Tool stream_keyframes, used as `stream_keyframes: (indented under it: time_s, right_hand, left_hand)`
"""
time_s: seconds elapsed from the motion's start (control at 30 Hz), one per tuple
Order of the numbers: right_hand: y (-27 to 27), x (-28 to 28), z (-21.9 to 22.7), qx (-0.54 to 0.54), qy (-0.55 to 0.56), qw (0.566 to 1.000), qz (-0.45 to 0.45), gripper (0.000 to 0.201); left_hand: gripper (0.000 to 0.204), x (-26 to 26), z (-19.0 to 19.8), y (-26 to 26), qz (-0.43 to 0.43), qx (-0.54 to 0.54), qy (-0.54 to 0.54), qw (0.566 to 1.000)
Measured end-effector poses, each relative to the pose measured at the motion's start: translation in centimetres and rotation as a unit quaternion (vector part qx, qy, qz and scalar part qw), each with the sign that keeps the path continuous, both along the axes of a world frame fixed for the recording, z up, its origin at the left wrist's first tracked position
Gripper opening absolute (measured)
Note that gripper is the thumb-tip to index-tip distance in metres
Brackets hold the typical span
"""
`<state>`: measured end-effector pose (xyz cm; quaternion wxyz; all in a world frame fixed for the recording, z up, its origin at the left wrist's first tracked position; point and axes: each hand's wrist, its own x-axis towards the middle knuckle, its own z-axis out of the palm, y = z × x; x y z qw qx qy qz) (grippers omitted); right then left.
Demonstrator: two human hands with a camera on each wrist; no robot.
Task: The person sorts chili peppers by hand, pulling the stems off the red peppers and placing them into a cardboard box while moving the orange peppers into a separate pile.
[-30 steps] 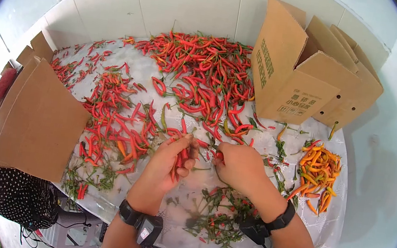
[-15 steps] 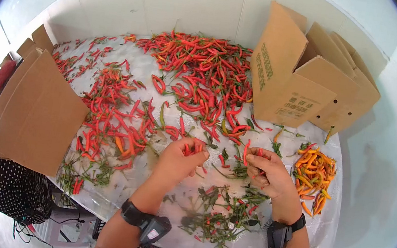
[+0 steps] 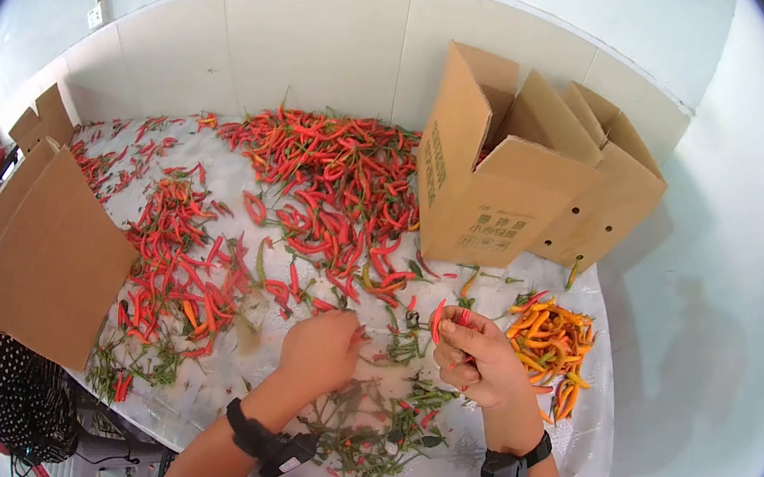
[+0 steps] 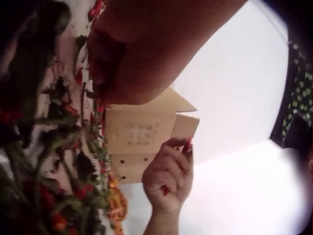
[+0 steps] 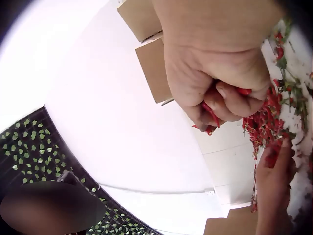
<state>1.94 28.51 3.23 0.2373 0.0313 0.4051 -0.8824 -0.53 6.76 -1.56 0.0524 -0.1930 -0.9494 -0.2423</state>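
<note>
My right hand (image 3: 480,356) is raised over the table and grips several red chili peppers (image 5: 213,108). One red chili (image 3: 438,321) sticks up past its fingertips; more red shows among the curled fingers in the right wrist view. Lower and farther left, my left hand (image 3: 320,354) is close over the tabletop, knuckles up. Red chilies lie in its curled fingers, as seen past the left hand (image 5: 275,183) in the right wrist view. Green stems and leaves (image 3: 381,431) with bits of red are strewn between and in front of the hands.
A large red chili heap (image 3: 334,165) lies at the back, a looser one (image 3: 178,250) at left. Orange chilies (image 3: 547,342) are piled right. An open cardboard box (image 3: 503,197) stands back right; more cardboard (image 3: 57,254) is at left beside a person in dotted cloth (image 3: 5,392).
The hands were close together a second ago, then parted. My right hand has turned fingers up with chilies in it; my left hand has turned knuckles up and lowered toward the table. The view has shifted.
</note>
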Motion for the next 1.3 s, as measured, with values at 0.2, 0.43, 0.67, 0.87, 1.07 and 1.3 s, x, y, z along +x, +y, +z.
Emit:
stream_keyframes:
  time_s: [0.2,0.43,0.67,0.87,1.07,1.3]
  right_hand:
    - [0.3,1.3,3.2,0.082,0.063,0.989,-0.103,0.009]
    - [0.7,-2.0,11.9,0.348,0.223,0.835,-0.364,0.016]
    - [4.9,-13.6,16.8,0.747,0.294,0.495,-0.333,0.025]
    - [-2.2,-7.8,14.6,0.579,0.385,0.623,-0.359,0.025]
    - [-8.7,-2.6,3.8,0.21,0.073,0.958,-0.184,0.017]
    - [-12.9,-1.1,-1.9,0.268,0.188,0.913,-0.244,0.017]
  left_hand:
    - [0.01,-0.7,1.1,-2.7,-0.027,0.516,-0.388,0.764]
    - [0.019,-0.2,1.4,-3.3,-0.006,0.748,-0.552,0.368]
    - [0.035,-0.3,-0.5,-3.2,-0.022,0.772,-0.585,0.249]
    - [0.035,-0.3,-0.3,-3.5,-0.028,0.784,-0.567,0.252]
    - [0.028,0.8,0.1,-1.7,0.021,0.806,-0.528,0.267]
    - [0.029,1.0,-1.3,-1.6,-0.089,0.834,-0.51,0.19]
